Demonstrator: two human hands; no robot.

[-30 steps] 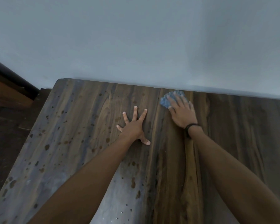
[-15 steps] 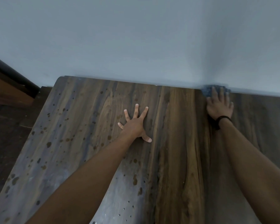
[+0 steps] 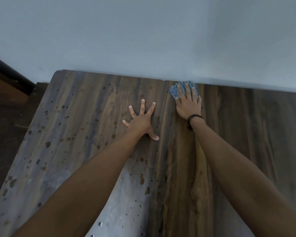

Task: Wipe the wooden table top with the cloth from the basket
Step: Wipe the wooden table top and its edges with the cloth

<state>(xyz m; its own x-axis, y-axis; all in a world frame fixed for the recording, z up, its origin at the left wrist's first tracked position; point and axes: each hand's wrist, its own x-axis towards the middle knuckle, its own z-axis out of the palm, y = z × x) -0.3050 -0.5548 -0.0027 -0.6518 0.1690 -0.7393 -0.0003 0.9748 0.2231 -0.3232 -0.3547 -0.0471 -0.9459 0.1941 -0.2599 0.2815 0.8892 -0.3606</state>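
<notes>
The dark wooden table top (image 3: 79, 134) fills most of the view, its left half dusty and spotted with brown stains. My right hand (image 3: 188, 105) lies flat with straight fingers on a blue cloth (image 3: 174, 91), pressing it onto the wood at the far edge against the wall. Most of the cloth is hidden under the fingers. My left hand (image 3: 141, 121) rests on the table with its fingers spread wide, to the left of the right hand. The basket is out of view.
A pale grey wall (image 3: 143, 40) runs along the table's far edge. Past the left edge lie a dark floor (image 3: 5, 130) and a dark wooden piece of furniture (image 3: 7, 82) at the far left.
My right hand slid the cloth to the right along the wall edge, then back to the left to near the table's middle seam. My left hand stayed planted in place.
</notes>
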